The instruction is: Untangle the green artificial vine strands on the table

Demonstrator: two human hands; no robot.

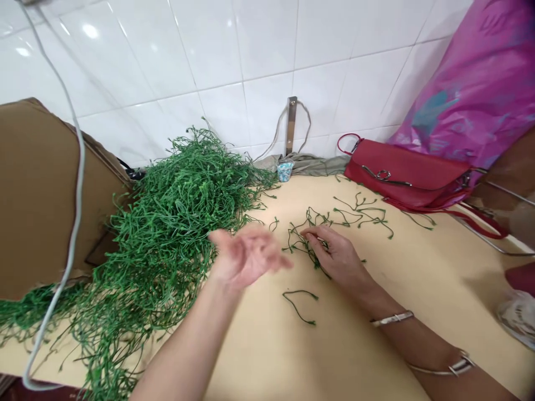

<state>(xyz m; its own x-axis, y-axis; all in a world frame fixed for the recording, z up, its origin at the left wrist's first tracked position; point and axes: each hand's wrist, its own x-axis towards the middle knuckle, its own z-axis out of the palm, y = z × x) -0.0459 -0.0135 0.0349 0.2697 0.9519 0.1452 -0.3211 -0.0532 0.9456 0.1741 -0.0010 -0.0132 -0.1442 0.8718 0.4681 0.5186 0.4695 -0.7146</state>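
My right hand point(336, 253) rests on the cream tabletop point(401, 278), its fingertips pinched on a thin green plastic sprig point(307, 242) in a small loose tangle. Several more sprigs point(359, 214) lie just beyond it. My left hand point(246, 257) hangs open and blurred above the table, holding nothing. It is nearest to a large heap of green artificial vine point(165, 234) spilling over the table's left side. A single forked sprig point(298, 305) lies alone below both hands.
A brown cardboard sheet point(39, 189) stands at the left, with a grey cable point(76, 167) hanging in front. Along the white tile wall point(251, 55) are a metal bracket point(291, 125), a small blue-speckled cup point(285, 171), a red handbag point(405, 172) and a pink plastic bag point(472, 94).
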